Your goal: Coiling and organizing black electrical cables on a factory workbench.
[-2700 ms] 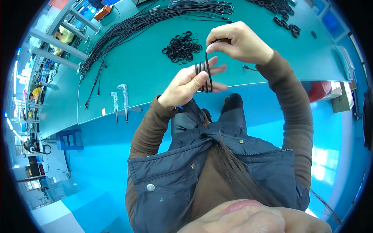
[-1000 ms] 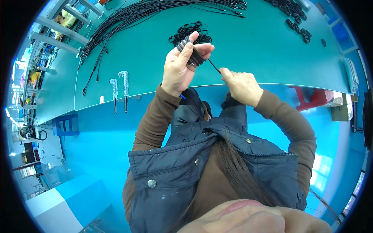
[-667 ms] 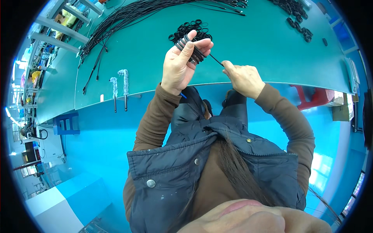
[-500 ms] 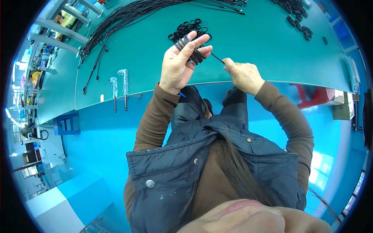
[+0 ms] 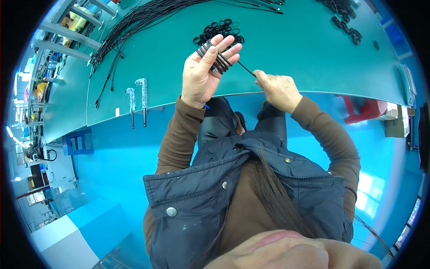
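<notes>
A black cable (image 5: 217,61) lies in several loops across the fingers of my left hand (image 5: 201,74), the thumb pressing on the coil and the palm turned up. Its free length runs straight to my right hand (image 5: 278,88), where thumb and fingers pinch it. Both hands are above the near edge of the green table (image 5: 304,58). Just beyond my left fingertips is a pile of small black rings (image 5: 219,31). The end of the cable is hidden in my right hand.
A long bundle of black cables (image 5: 134,27) stretches across the far left of the table. More black coiled pieces (image 5: 347,29) lie at the far right. Two wrapped hooks (image 5: 142,94) stick out at the front edge. A red stool (image 5: 358,112) stands under the table's right side.
Both hands have shifted slightly left, with the cable still stretched between them. The loops stay on my left hand.
</notes>
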`<state>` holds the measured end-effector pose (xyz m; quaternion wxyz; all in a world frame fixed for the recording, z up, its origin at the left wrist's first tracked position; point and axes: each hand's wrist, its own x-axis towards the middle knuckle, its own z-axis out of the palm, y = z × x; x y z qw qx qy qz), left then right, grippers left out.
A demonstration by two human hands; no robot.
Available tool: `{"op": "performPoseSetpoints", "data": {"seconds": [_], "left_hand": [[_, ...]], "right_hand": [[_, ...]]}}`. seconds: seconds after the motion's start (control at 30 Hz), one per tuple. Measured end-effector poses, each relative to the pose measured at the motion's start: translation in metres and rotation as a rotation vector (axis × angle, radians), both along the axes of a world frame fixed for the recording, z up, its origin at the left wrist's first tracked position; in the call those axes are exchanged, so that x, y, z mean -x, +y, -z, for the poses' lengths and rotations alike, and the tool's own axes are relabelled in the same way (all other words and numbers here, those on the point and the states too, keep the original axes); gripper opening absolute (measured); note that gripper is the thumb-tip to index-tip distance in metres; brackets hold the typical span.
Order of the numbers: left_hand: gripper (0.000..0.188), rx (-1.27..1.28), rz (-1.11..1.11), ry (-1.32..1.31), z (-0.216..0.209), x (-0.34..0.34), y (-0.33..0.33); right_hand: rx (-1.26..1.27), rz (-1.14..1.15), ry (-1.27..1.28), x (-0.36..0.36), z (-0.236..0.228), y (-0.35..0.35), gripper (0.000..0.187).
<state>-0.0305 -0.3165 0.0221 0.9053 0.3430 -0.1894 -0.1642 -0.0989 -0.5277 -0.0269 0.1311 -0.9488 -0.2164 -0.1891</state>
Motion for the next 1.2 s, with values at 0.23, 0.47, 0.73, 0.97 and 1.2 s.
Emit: {"op": "performPoseSetpoints", "data": {"seconds": [0.23, 0.47, 0.73, 0.97, 1.2], "left_hand": [[0.038, -0.140, -0.124, -0.125, 0.014, -0.005, -0.003], [0.032, -0.303, -0.135, -0.185, 0.014, 0.008, -0.008], [0.024, -0.519, 0.118, -0.318, 0.012, 0.012, -0.004], [0.024, -0.376, 0.248, -0.155, 0.016, 0.011, -0.005], [0.025, -0.168, 0.271, -0.138, 0.026, 0.009, -0.014]], "right_hand": [[0.064, -0.123, -0.078, 0.007, -0.022, 0.004, 0.019], [0.019, -0.338, -0.515, -0.033, -0.062, 0.002, 0.021], [-0.320, -0.426, -0.084, -0.062, -0.047, 0.000, 0.033], [-0.782, -0.483, 0.422, -0.068, -0.032, 0.009, 0.036], [-1.519, -0.728, 1.149, -0.063, -0.027, 0.020, 0.057]]}}
